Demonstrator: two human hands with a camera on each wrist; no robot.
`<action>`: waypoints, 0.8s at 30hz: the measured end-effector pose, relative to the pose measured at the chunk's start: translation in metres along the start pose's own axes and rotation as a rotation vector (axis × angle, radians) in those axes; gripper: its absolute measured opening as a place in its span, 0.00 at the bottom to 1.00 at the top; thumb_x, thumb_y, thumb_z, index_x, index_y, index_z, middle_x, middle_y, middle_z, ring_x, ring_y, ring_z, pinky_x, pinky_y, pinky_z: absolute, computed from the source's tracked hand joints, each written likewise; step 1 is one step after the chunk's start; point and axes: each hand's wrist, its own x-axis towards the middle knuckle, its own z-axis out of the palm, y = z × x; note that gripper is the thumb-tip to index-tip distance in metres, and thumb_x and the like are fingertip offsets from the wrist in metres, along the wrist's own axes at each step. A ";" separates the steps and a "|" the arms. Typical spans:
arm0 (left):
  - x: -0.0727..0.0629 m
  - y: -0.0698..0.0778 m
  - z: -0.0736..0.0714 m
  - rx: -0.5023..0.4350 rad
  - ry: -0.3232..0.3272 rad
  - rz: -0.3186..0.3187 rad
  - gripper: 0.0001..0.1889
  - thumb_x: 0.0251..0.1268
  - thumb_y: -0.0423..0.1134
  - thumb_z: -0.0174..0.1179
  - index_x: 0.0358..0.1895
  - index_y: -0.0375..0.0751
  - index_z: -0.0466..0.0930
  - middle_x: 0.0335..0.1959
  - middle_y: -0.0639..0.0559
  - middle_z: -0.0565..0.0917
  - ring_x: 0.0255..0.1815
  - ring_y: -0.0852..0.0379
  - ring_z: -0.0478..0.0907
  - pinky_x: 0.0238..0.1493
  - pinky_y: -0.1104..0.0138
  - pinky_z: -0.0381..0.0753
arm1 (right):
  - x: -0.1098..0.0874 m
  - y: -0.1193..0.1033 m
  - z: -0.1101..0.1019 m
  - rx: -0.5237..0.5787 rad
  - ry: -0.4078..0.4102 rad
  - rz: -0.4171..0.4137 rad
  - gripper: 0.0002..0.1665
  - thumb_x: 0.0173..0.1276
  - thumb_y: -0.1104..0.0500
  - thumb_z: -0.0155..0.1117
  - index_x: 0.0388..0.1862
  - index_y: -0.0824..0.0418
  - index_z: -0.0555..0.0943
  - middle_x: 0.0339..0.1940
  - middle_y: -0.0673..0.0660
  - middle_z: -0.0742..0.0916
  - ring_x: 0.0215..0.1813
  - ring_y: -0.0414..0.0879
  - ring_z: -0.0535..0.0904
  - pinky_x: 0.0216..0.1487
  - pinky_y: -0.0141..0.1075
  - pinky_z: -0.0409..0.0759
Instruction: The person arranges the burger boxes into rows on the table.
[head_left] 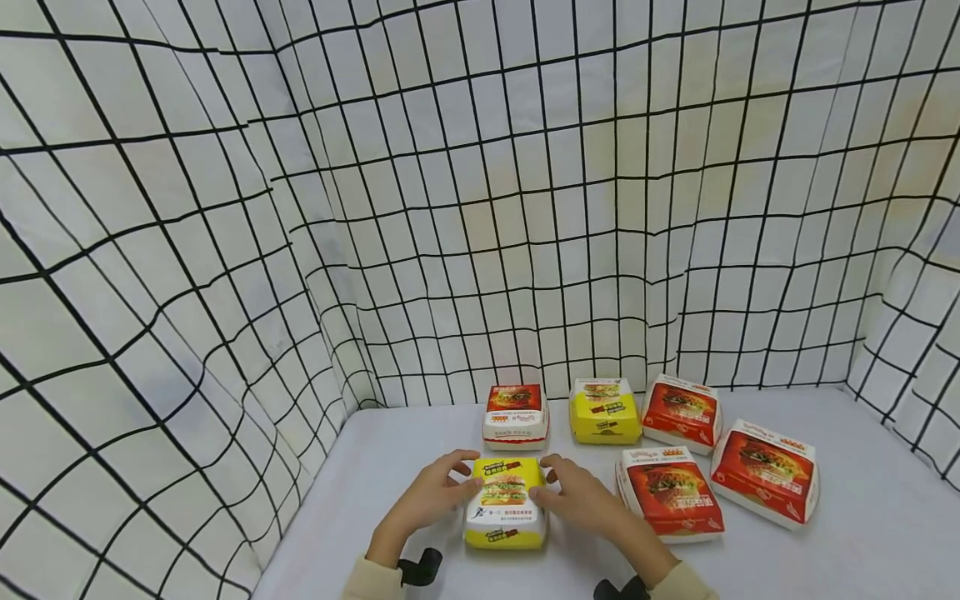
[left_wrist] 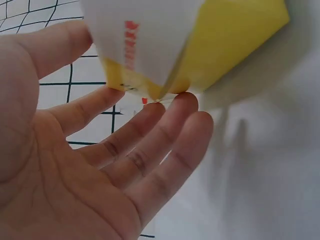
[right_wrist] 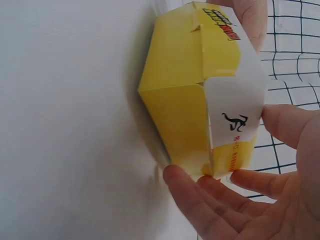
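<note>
A yellow and white burger box point(head_left: 504, 504) with a burger picture on its lid sits on the white table, close before the person. My left hand point(head_left: 429, 497) holds its left side, thumb at the lid's edge and fingers round the far corner. On the opposite side my right hand point(head_left: 583, 498) grips it the same way. In the left wrist view the fingertips meet the box's point(left_wrist: 150, 45) lower corner. The right wrist view shows the closed box point(right_wrist: 182, 125) between both hands, its yellow side and white lid flap facing the camera.
Behind it stands a red and white burger box point(head_left: 516, 417). Another yellow box point(head_left: 604, 411) is to its right. Further red boxes lie at the right: one at the back point(head_left: 682, 411), one nearer point(head_left: 671, 493), one outermost point(head_left: 767, 471). Black-grid netting point(head_left: 480, 250) surrounds the table.
</note>
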 end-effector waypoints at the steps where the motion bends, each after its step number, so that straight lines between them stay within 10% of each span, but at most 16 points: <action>1: 0.000 -0.001 0.002 -0.010 -0.001 -0.010 0.31 0.71 0.54 0.63 0.72 0.44 0.71 0.59 0.38 0.79 0.40 0.53 0.80 0.36 0.61 0.80 | -0.001 0.001 0.001 0.024 -0.007 -0.005 0.35 0.73 0.45 0.65 0.70 0.63 0.71 0.58 0.63 0.83 0.50 0.52 0.80 0.45 0.49 0.80; 18: 0.007 -0.001 0.010 -0.025 0.060 -0.033 0.32 0.72 0.54 0.62 0.73 0.44 0.69 0.62 0.37 0.78 0.41 0.53 0.79 0.36 0.61 0.80 | 0.003 0.012 0.003 0.102 -0.007 -0.021 0.39 0.75 0.44 0.62 0.74 0.65 0.66 0.62 0.65 0.80 0.47 0.49 0.79 0.41 0.43 0.79; 24: -0.002 0.015 0.000 0.059 0.173 0.027 0.27 0.73 0.51 0.62 0.70 0.46 0.73 0.62 0.38 0.78 0.51 0.48 0.81 0.43 0.56 0.83 | -0.016 -0.002 -0.018 0.030 0.026 -0.023 0.37 0.73 0.44 0.65 0.73 0.62 0.68 0.61 0.63 0.82 0.51 0.50 0.82 0.45 0.47 0.83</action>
